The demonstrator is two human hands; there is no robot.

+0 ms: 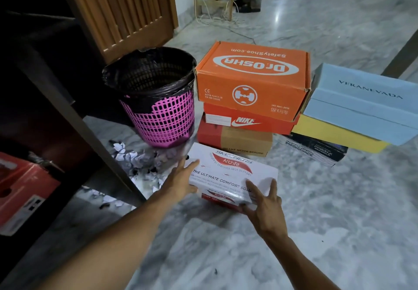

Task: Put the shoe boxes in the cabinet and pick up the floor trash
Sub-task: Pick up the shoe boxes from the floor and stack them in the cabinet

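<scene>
Box (233,174) edges, L hand (181,182), R hand (264,203) touching

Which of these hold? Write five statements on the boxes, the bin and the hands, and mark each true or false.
1. The left hand and the right hand both touch the white Skechers box. True.
2. The orange Dr.Osha box lies under the Nike box. False: it lies on top of it.
3. The pink bin has a black liner. True.
4. The crumpled paper lies inside the bin. False: it lies on the floor beside the bin.
5. A red box sits in the cabinet. True.
</scene>
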